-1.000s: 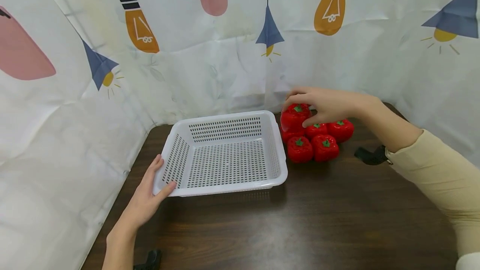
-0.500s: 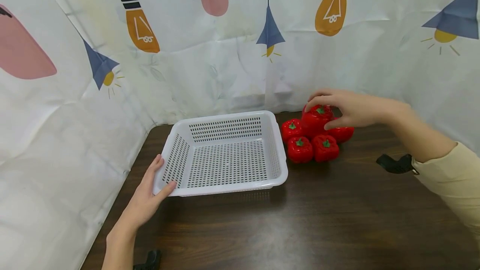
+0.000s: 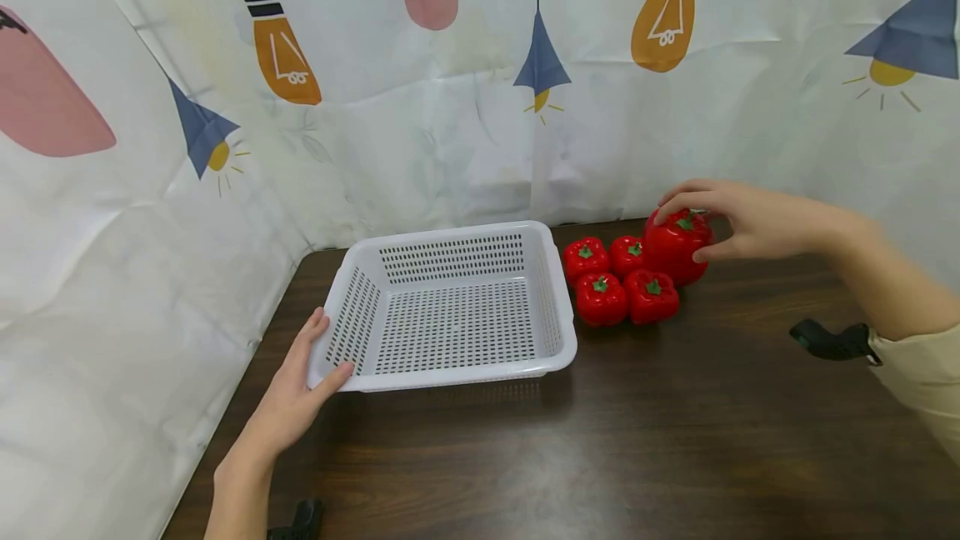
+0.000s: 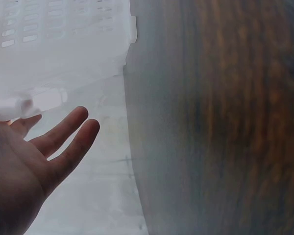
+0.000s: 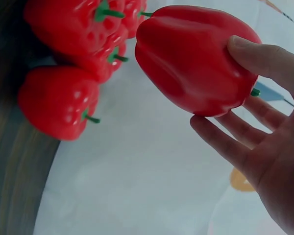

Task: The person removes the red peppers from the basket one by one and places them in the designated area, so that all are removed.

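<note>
A red bell pepper [image 3: 675, 247] with a green stem is raised in my right hand [image 3: 757, 219]. The thumb presses one side and the fingers the other, as the right wrist view shows [image 5: 198, 63]. Below and left of it, several more red bell peppers [image 3: 601, 300] stand grouped on the table. My left hand [image 3: 288, 407] holds the near left corner of a white perforated plastic basket [image 3: 450, 376], thumb over the front rim, index finger at the left rim. In the left wrist view, other fingers [image 4: 73, 147] stretch out straight below the basket [image 4: 63, 54].
The dark wooden table [image 3: 600, 457] reaches toward me. A white curtain [image 3: 420, 148] with printed lamps and bulbs hangs behind and along the sides. The basket's right wall stands close beside the pepper group. Black straps [image 3: 832, 342] sit near both wrists.
My right hand has moved to the right with the bell pepper, from the basket's right corner across the group to its far right side. The left hand and basket have stayed put.
</note>
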Demonstrator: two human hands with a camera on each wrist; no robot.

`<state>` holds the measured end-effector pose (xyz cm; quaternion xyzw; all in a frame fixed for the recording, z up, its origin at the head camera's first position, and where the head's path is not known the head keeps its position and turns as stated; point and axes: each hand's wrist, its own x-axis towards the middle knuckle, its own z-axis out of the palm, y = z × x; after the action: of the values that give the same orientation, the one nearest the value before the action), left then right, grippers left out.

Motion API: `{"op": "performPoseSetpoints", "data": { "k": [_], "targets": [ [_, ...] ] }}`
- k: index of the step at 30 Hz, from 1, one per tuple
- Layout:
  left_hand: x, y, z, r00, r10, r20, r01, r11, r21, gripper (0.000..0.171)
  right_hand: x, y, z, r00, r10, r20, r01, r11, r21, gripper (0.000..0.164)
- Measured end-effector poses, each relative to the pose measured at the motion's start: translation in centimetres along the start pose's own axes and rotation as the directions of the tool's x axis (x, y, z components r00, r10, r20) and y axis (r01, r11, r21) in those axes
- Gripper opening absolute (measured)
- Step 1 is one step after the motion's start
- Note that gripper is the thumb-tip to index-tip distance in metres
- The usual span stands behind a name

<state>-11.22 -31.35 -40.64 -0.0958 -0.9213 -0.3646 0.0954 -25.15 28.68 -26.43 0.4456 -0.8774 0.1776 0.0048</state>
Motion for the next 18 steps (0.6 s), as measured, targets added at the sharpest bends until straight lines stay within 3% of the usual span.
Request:
{"op": "performPoseSetpoints", "data": {
  "k": [18],
  "targets": [
    [0.3, -0.4, -0.1, 1.000, -0.002, 0.007, 0.002, 1.000, -0.001, 0.082, -3.6, 1.8, 1.1, 0.998, 0.062, -0.023, -0.061, 0.998, 0.020, 0.063]
  ]
}}
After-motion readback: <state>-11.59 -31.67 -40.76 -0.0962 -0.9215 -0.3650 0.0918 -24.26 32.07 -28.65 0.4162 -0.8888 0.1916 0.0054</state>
